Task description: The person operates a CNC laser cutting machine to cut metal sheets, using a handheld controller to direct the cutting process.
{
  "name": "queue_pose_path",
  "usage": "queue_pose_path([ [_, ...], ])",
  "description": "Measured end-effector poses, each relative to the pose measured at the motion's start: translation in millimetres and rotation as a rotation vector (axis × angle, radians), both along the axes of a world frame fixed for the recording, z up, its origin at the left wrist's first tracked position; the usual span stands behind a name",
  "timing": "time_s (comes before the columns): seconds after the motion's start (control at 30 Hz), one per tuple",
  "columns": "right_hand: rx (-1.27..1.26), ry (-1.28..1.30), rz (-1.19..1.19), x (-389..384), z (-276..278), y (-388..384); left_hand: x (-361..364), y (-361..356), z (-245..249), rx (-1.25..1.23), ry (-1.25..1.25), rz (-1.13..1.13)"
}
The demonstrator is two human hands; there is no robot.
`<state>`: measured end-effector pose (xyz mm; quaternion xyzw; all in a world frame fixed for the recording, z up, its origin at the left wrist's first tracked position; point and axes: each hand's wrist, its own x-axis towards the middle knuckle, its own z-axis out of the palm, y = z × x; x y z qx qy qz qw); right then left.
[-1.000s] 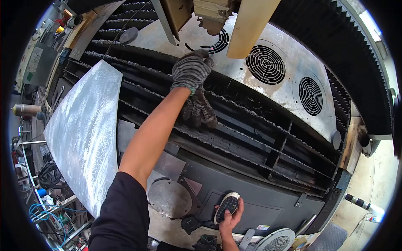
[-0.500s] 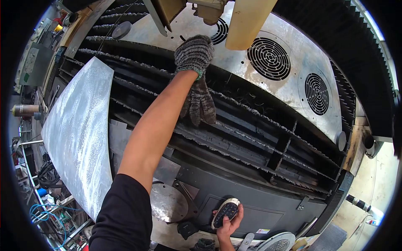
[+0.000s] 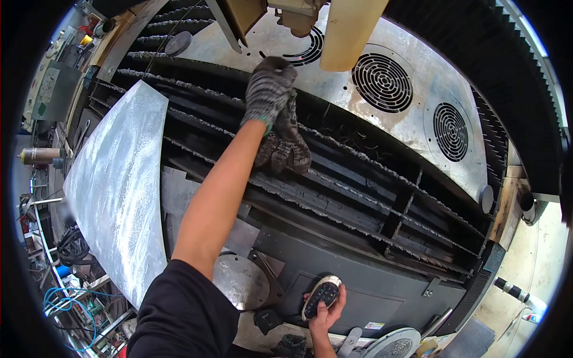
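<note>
My left hand (image 3: 267,89), in a grey knit glove, reaches out over the dark slat bed (image 3: 358,197) of a cutting machine. It grips a second knit glove (image 3: 285,143), which hangs down and rests bunched on the slats. The hand is at the near edge of a steel sheet (image 3: 412,137) cut with round fan-grille patterns (image 3: 382,83). My bare right hand (image 3: 325,310) is low by the machine's front panel and holds a small dark remote control (image 3: 322,295).
The machine's cutting head (image 3: 298,15) and a cream beam (image 3: 349,30) hang over the sheet. A loose steel sheet (image 3: 113,191) lies at the left. A round metal disc (image 3: 239,280) leans at the front. Cables and tools crowd the far left.
My left hand drew back slightly from the sheet's edge. The held glove, hanging straight half a second ago, now lies bunched on the slats. The right hand stayed on the remote.
</note>
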<state>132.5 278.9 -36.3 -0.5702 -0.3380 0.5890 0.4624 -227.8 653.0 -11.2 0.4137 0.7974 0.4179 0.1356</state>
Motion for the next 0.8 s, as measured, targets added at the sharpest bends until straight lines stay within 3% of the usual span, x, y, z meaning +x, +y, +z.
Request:
queue_pose_path([
  [0.07,0.004,0.026,0.021,0.4,6.3,2.6,10.9,-38.6,20.5,0.118,-0.138,-0.044],
  [0.13,-0.016,0.013,0.016,-0.7,15.5,4.9,31.2,-91.4,55.9,0.169,-0.546,-0.059],
  [0.2,-0.047,0.029,0.021,1.0,32.4,9.2,49.0,-150.5,73.6,0.24,-0.801,-0.046],
  [0.3,-0.018,0.085,0.024,7.0,76.8,9.5,80.8,-251.9,115.8,0.217,-0.029,-0.39],
  [0.37,-0.055,0.169,0.043,13.4,116.1,8.8,103.7,-306.9,135.1,0.124,-0.177,-0.361],
  [0.43,-0.029,0.283,-0.04,14.3,156.5,4.0,124.3,-375.5,139.6,-0.186,-1.155,-0.085],
  [0.47,-0.074,0.32,0.035,23.5,183.9,-3.5,134.6,-405.2,141.6,-0.204,-0.958,-0.199],
  [0.57,0.072,0.388,0.029,35.4,228.5,-29.9,150.9,-492.6,137.2,-0.357,-0.77,-0.255],
  [0.6,0.117,0.414,0.015,38.0,240.5,-41.1,155.7,-522.3,127.9,-0.403,-0.926,-0.154],
  [0.7,0.194,0.419,0.022,46.8,270.1,-78.2,175.0,-585.5,135.1,-0.482,-1.055,0.05],
  [0.8,0.222,0.41,0.021,59.5,293.2,-103.9,176.7,-635.0,100.5,-0.493,-1.234,0.23],
])
